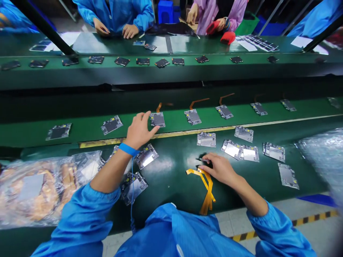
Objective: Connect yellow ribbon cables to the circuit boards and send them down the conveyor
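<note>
My left hand (140, 130), with a blue band at the wrist, reaches over the green belt. Its thumb and forefinger are at opposite edges of a circuit board (158, 120) that lies flat, with an orange flex cable (159, 107) running from its far edge. My right hand (218, 168) is low over the near table, its fingers closed on dark tweezers (201, 159), mostly hidden by the hand. Just below it lies a bunch of orange flex cables (207, 192), partly overlapping one another.
More circuit boards (192, 116) lie spaced along the belt, some with cables. Loose boards (249, 153) rest on the table at both sides. A plastic bag (29, 189) lies at left, bubble wrap (324, 150) at right. Co-workers' hands (130, 31) are across the line.
</note>
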### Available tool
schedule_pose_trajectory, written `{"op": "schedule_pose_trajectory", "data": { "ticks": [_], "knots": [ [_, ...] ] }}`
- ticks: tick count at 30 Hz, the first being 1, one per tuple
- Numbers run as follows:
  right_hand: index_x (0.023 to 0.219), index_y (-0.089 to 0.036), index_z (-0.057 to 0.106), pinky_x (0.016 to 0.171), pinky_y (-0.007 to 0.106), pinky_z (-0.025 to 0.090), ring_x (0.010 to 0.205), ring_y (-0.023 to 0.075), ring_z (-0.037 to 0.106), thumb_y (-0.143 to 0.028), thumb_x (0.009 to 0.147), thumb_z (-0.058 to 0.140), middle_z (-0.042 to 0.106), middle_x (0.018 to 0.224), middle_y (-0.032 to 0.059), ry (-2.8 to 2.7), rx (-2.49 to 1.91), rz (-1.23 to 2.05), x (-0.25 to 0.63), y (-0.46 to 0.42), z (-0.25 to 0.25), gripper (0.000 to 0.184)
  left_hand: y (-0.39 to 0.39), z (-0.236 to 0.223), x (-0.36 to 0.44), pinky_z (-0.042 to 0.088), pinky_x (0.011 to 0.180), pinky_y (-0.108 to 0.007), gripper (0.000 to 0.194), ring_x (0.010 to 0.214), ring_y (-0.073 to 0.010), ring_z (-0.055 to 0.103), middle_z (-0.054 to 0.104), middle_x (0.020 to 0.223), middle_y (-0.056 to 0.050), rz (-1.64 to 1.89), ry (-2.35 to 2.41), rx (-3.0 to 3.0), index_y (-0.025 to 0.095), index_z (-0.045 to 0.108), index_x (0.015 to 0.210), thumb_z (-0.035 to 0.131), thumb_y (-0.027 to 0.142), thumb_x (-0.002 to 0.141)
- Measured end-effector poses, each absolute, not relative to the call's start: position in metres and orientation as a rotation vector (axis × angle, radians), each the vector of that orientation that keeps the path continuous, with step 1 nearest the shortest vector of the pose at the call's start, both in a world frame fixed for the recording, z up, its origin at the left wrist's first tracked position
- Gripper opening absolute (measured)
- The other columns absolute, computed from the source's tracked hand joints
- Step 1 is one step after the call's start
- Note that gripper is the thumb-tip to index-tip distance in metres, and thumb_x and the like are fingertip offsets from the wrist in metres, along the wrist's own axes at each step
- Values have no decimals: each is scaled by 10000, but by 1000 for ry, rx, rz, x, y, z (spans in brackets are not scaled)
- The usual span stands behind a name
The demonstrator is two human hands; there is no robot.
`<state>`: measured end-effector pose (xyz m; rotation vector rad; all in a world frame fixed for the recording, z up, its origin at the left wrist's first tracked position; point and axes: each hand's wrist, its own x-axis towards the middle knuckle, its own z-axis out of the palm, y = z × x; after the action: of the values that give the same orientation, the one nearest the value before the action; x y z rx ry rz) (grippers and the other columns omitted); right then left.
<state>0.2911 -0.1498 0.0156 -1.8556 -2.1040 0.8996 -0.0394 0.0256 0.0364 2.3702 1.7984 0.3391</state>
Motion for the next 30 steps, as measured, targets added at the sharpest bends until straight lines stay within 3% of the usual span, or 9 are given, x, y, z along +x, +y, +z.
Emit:
{"op": "schedule_pose_trajectory", "data": {
  "ticks": [7,14,20,30],
  "knots": [
    [806,-229,665,612,281,334,759,192,671,-317,927,694,720,886,15,-2345,-1949,901,290,-157,15,152,52,25,-109,469,1084,-512,642,1326,-393,507,547,1442,-202,-31,1971,2368,128,499,1499,510,424,930],
    [895,-261,745,705,299,431,858,215,706,-384,1007,575,758,959,34,-2226,-1782,1062,301,-159,17,238,86,7,-168,472,1052,-555,762,1353,-445,497,509,1514,-204,-347,1891,2304,175,486,1533,631,382,814],
    [905,-273,786,689,297,452,781,207,699,-468,967,631,788,899,14,-1974,-1795,1242,309,-162,12,257,105,-8,-191,459,1067,-442,734,1239,-360,571,615,1344,-176,-278,1806,2368,148,570,1461,654,304,748],
    [848,-202,743,629,279,432,690,185,618,-526,940,616,735,774,31,-1706,-1700,1318,301,-160,11,360,115,-4,-190,462,1066,-454,734,1185,-360,555,618,1134,-160,-167,1750,2342,122,589,1418,660,335,719]
  ]
}}
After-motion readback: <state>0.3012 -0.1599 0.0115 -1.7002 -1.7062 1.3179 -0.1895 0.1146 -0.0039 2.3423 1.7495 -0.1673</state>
